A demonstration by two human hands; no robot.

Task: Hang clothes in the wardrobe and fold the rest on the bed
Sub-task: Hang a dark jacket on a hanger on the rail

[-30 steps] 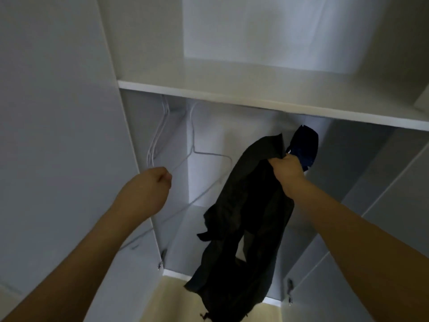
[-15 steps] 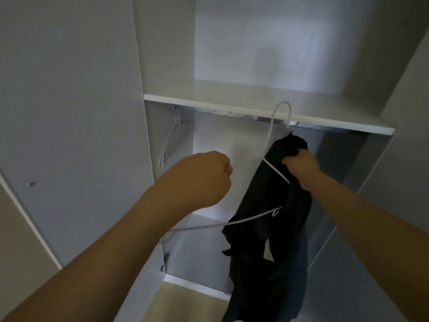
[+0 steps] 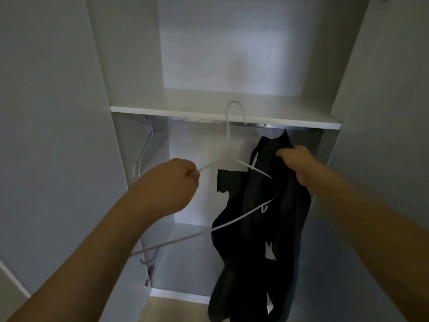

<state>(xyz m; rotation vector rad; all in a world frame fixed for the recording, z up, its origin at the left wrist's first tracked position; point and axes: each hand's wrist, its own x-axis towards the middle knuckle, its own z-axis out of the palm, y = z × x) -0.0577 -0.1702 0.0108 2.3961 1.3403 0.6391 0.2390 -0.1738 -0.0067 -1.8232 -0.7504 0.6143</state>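
My left hand (image 3: pixel 173 182) grips one arm of a white wire hanger (image 3: pixel 228 135), held free in front of the open wardrobe with its hook up near the shelf edge. My right hand (image 3: pixel 294 162) grips the top of a black garment (image 3: pixel 257 228), which hangs down limp to the wardrobe's base. The hanger's right arm and lower bar cross in front of the garment. Whether the hanger passes inside the garment I cannot tell.
The white wardrobe has a shelf (image 3: pixel 222 117) with a metal rail (image 3: pixel 204 120) just beneath it. More white hangers (image 3: pixel 144 149) hang at the rail's left end. The open left door (image 3: pixel 53 135) and right door (image 3: pixel 380 135) flank the opening. Wooden floor (image 3: pixel 176 310) shows below.
My left hand has taken a white hanger off the rail and drawn it out toward the garment. My view has pulled back from the wardrobe; my right hand still holds the black garment.
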